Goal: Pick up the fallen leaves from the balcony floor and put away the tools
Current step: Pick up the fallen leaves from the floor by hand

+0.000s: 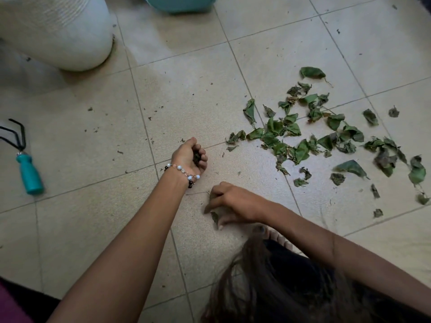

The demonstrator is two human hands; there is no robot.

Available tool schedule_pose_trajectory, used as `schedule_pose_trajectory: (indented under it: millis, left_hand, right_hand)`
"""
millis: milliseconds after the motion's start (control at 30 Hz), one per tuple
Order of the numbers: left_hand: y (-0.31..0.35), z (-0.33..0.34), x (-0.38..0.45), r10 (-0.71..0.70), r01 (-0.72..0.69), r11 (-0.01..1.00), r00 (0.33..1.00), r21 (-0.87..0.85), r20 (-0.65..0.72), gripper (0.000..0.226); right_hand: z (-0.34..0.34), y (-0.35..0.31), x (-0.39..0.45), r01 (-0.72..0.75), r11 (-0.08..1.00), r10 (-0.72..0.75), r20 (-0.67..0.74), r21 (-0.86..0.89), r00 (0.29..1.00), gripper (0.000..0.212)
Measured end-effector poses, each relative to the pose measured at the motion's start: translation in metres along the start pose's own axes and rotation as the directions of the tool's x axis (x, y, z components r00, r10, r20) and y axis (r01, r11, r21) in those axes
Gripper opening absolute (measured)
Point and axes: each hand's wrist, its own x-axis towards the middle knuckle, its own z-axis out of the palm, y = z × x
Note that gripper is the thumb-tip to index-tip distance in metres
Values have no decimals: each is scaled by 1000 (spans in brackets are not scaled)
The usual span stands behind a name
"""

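My left hand [190,155], with a bead bracelet at the wrist, is curled around a small clump of dry leaves just above the tiled floor. My right hand [229,202] reaches down in front of my foot, and its fingertips pinch a small leaf [214,216] lying on the tile. A thin twig [198,193] lies between the two hands. A spread of several green and brown fallen leaves [326,136] covers the tiles to the right. A hand rake with a teal handle [29,172] and black prongs lies on the floor at the far left.
A large white ribbed pot [58,31] stands at the top left, and a teal container [179,3] sits at the top edge. Small leaf crumbs dot the beige tiles. My toes [275,234] and hanging hair fill the lower middle.
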Motion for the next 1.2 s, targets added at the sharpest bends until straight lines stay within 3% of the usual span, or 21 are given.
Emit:
schedule_pose_trajectory:
  millis: [133, 267, 300, 367, 433, 567, 667, 700, 800, 867, 933, 1000, 1100, 1167, 1200]
  left_hand:
    - [-6, 9, -1, -13, 13, 1000, 1000, 13, 8, 41]
    - [-11, 16, 0, 29, -29, 992, 1000, 121, -3, 39]
    - [-12, 18, 1, 44, -44, 985, 999, 165, 3, 39]
    - [-15, 24, 0, 58, -66, 958, 998, 280, 36, 41]
    - [-17, 32, -3, 34, -60, 923, 997, 379, 74, 48]
    - [-18, 47, 0, -116, 54, 922, 983, 383, 140, 51]
    - [-10, 48, 10, -88, 64, 955, 994, 289, 69, 40]
    - [-7, 47, 15, -52, 44, 971, 998, 235, 29, 40]
    - [-1, 44, 23, 27, -22, 993, 999, 112, -43, 37]
    - [-1, 46, 25, 19, -16, 998, 998, 62, -57, 36]
    - [-1, 47, 25, 20, -15, 998, 998, 69, -67, 35]
    - [0, 48, 24, 38, -28, 991, 996, 134, -76, 34]
    - [-1, 49, 22, 67, -50, 971, 996, 233, -63, 30]
    - [-1, 51, 18, 61, -49, 962, 997, 268, -36, 33]
    - [-1, 51, 16, 47, -41, 959, 999, 279, -14, 37]
  right_hand:
    - [7, 4, 3, 35, 996, -38, -43, -80, 998, 16]
    - [-17, 18, -4, -125, 988, 109, -166, -90, 980, 12]
    - [-25, 24, -7, -194, 981, 182, -253, -23, 950, 10]
    - [-45, 28, -12, -294, 928, 367, -433, 229, 823, 10]
    - [-61, 29, -10, -278, 874, 466, -530, 398, 709, 9]
    - [-79, 31, 3, -264, 919, 386, -530, 294, 755, 12]
    - [-88, 43, 8, -325, 907, 420, -642, 270, 641, 25]
    - [-89, 48, 8, -372, 903, 419, -628, 213, 656, 33]
    - [-84, 54, 12, -501, 864, 444, -385, -57, 809, 58]
    - [-70, 51, 15, -478, 840, 398, -307, -257, 865, 53]
    - [-56, 51, 16, -393, 866, 281, -350, -310, 894, 39]
    - [-54, 59, 14, -335, 906, 193, -450, -260, 872, 38]
    - [-70, 66, 10, -352, 931, 241, -560, -98, 792, 19]
    - [-84, 66, 10, -315, 899, 437, -650, 303, 622, 15]
    - [-91, 60, 12, -217, 816, 553, -614, 536, 562, 16]
